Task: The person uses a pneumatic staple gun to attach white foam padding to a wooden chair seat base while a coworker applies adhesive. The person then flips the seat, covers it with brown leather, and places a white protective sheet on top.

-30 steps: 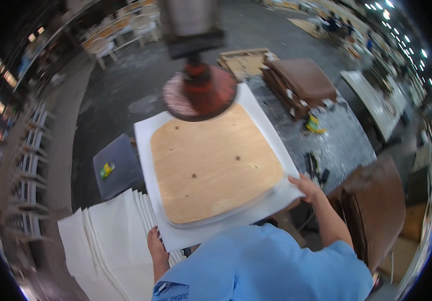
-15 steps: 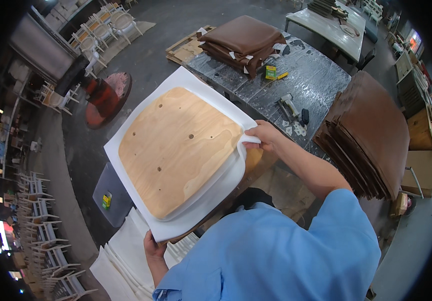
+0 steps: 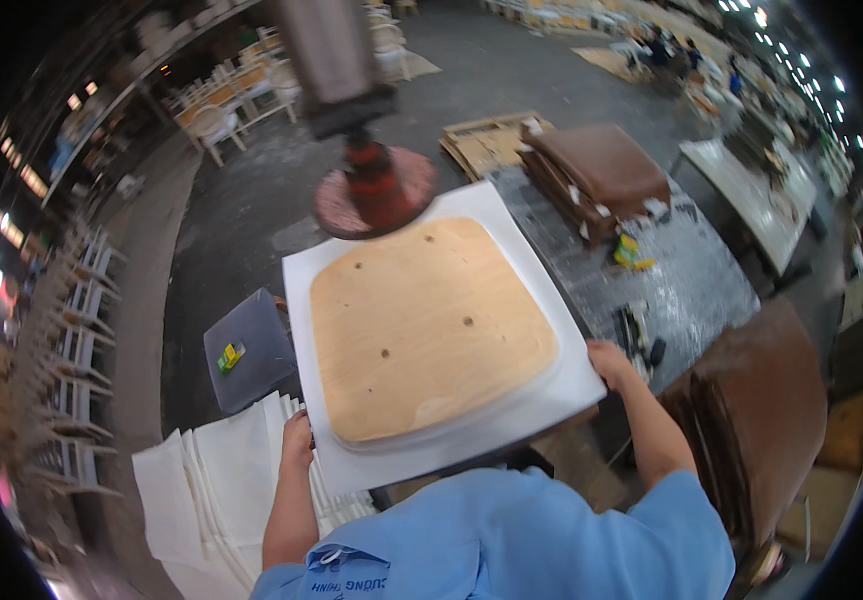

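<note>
A pale plywood seat panel (image 3: 431,320) with rounded corners and several small holes lies on a larger white padding sheet (image 3: 571,350). My left hand (image 3: 297,438) is closed on the sheet's near left edge; its fingertips are partly hidden. At the near right corner my right hand (image 3: 608,366) grips the same sheet, the fingers hidden below it. A red press head with a round pink-topped plate (image 3: 376,195) stands just beyond the panel and overlaps its far edge in the picture. Whatever supports the sheet from below is mostly hidden.
Folded white sheets (image 3: 211,475) lie at my left, beside a grey board (image 3: 249,350) bearing a small yellow-green box (image 3: 230,357). On the right, a dark table (image 3: 696,270) holds brown folded covers (image 3: 601,172) and a staple gun (image 3: 633,328). A tall brown stack (image 3: 751,400) stands near.
The panel and sheet have turned and lie squarer before me, closer to the press head. My right hand has moved from the pinched-up sheet edge to the near right corner. The view has swung left.
</note>
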The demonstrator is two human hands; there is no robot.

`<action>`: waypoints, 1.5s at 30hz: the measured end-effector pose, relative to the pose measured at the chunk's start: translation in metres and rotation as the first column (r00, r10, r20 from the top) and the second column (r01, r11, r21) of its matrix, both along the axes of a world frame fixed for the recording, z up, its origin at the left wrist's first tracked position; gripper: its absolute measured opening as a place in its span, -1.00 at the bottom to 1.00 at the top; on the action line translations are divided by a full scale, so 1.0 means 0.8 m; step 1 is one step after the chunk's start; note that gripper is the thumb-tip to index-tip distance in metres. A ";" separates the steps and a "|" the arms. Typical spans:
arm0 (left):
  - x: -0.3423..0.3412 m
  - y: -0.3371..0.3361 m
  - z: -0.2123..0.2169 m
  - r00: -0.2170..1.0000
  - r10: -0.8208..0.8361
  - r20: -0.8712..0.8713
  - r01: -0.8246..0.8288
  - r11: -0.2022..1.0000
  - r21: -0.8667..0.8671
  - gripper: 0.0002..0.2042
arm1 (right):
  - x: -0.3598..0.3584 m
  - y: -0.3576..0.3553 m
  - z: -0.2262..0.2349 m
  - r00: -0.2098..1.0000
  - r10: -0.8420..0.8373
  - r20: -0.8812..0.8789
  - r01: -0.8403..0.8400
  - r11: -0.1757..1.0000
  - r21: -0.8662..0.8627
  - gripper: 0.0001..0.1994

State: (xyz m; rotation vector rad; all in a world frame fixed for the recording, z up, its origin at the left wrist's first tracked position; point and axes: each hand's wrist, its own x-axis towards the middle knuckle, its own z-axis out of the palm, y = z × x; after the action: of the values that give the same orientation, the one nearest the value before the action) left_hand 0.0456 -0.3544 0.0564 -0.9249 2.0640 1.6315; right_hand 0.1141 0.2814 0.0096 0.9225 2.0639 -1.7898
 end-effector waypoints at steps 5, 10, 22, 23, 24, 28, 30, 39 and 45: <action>-0.097 -0.026 -0.015 0.987 0.092 -0.135 -0.051 0.959 0.278 -0.76 | -0.120 0.020 0.048 0.968 0.158 -0.197 0.047 0.655 0.754 -0.63; -0.249 -0.020 -0.033 0.983 0.101 -0.155 -0.033 0.920 0.391 -0.77 | -0.353 -0.092 0.089 0.695 0.513 -0.504 0.002 0.699 0.715 -0.57; -0.427 -0.075 -0.067 0.968 -0.019 -0.249 0.097 0.947 0.305 -0.66 | -0.554 -0.366 0.091 0.357 0.933 0.033 -0.417 0.128 0.900 -0.64; -0.434 -0.077 -0.069 0.961 -0.070 -0.269 0.144 0.953 0.267 -0.68 | -0.530 -0.360 0.083 0.291 0.957 -0.014 -0.355 0.122 0.927 -0.66; -0.447 -0.077 -0.066 0.959 -0.164 -0.229 0.207 0.962 0.178 -0.69 | -0.512 -0.353 0.079 0.286 0.950 -0.126 -0.294 0.212 0.932 -0.69; -0.514 -0.075 -0.031 0.850 -0.494 -0.182 0.412 0.839 -0.355 -0.71 | -0.492 -0.345 0.078 0.205 0.920 -0.334 -0.136 0.365 0.921 -0.72; -0.541 -0.051 -0.016 0.822 -0.523 -0.225 0.266 0.701 -0.661 -0.72 | -0.498 -0.348 0.075 0.202 0.927 -0.317 -0.154 0.350 0.924 -0.70; -0.569 0.191 0.015 0.301 -0.952 -0.048 0.732 0.264 -0.628 -0.71 | -0.549 -0.354 0.087 0.338 0.940 0.054 -0.468 0.118 0.876 -0.55; -0.547 0.200 0.002 0.297 -0.954 0.044 0.655 0.170 -0.736 -0.74 | -0.538 -0.363 0.077 0.345 0.937 -0.056 -0.421 0.208 0.883 -0.46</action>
State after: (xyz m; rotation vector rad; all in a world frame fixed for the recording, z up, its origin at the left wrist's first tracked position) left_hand -0.3921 -0.1945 0.0581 0.6543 2.6810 0.4332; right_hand -0.3164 -0.0086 0.0716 -0.7839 2.9203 -0.5705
